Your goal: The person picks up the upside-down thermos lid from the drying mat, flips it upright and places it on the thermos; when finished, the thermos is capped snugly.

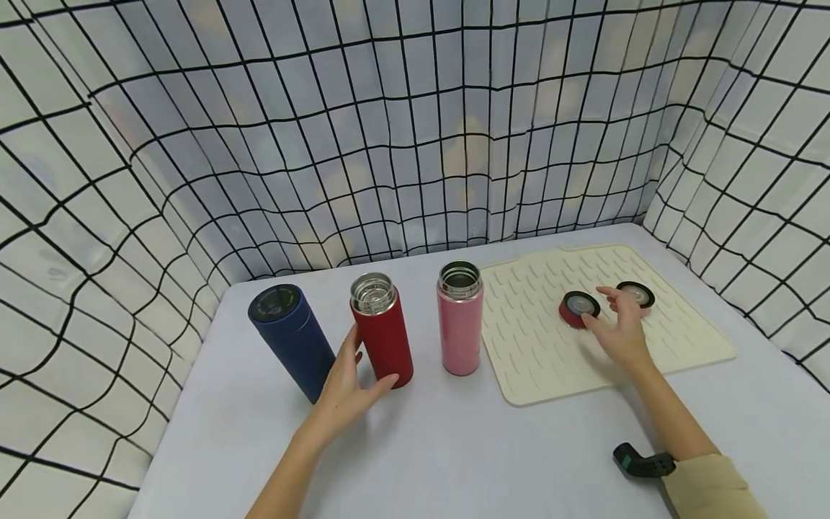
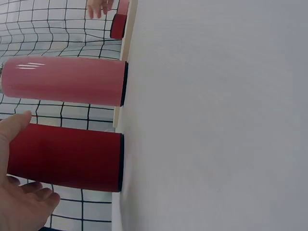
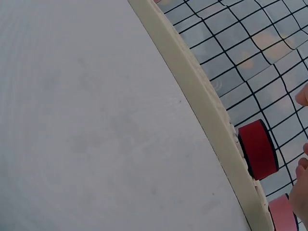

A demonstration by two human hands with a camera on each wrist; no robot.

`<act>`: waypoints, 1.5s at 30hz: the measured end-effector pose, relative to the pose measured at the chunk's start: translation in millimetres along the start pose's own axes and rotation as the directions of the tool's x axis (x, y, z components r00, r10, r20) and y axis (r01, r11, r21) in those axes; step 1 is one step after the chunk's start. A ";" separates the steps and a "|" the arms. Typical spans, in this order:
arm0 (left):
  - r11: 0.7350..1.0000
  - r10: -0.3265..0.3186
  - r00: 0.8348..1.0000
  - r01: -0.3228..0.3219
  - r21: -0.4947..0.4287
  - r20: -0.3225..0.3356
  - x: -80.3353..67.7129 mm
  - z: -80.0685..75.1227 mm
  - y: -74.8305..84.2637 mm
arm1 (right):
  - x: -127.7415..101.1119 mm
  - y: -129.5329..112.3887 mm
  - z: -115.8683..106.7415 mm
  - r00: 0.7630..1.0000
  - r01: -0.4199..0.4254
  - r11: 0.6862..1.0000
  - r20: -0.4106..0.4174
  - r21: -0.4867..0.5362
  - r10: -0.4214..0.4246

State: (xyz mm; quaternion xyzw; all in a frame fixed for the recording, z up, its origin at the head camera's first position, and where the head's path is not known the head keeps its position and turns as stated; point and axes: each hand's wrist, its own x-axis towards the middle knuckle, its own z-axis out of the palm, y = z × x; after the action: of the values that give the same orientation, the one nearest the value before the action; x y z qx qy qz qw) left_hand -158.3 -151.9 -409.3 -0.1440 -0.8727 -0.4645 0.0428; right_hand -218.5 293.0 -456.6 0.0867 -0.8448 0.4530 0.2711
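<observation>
A red bottle [image 1: 385, 339] stands uncapped, its steel neck showing. My left hand [image 1: 344, 393] reaches around it, thumb on the near right side and fingers on the left, spread apart. In the left wrist view, gaps show between the red bottle [image 2: 67, 156] and the fingers [image 2: 36, 195]. On the cream mat, my right hand [image 1: 619, 331] hovers with thumb and fingers parted. Its thumb is at the edge of a red lid [image 1: 579, 310]; its fingers point toward a pink lid [image 1: 635, 294]. In the right wrist view the red lid [image 3: 259, 149] sits apart from the fingers.
An uncapped pink bottle [image 1: 460, 321] stands between the red bottle and the cream ridged mat [image 1: 532, 360]. Left of the red bottle is a capped blue bottle [image 1: 295, 339]. Black netting [image 1: 415, 144] over pale walls encloses the white table [image 1: 506, 461] at the back and sides.
</observation>
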 end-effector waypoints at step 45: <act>0.961 0.019 0.993 -0.050 -0.271 -0.116 15.2 23.1 1.1 | 5.4 -1.2 26.7 0.895 -0.443 0.894 0.030 -0.068 0.446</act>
State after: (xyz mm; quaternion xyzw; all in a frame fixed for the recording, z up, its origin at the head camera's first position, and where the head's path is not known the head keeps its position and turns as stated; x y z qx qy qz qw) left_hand -171.2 -129.1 -418.3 -0.1375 -0.7938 -0.5870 0.0798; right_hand -232.7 271.1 -464.6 -0.1065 -0.8612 0.4758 0.1437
